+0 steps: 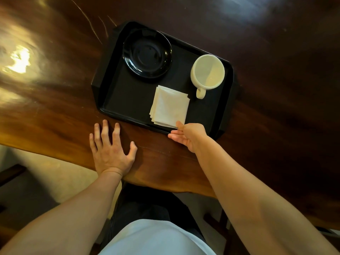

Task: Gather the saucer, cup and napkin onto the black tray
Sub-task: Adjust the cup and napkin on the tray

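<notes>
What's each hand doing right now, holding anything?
Left hand: open, fingers spread, flat on the wooden table, holding nothing.
Right hand: thumb and fingers pinching the near corner of the napkin, which lies on the black tray.

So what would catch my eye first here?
Probably the black tray on the dark wooden table, holding a glossy black saucer, a pale empty cup and a folded white napkin. Next, the hands: the right touches the napkin's near corner, the left lies flat on the table.
</notes>
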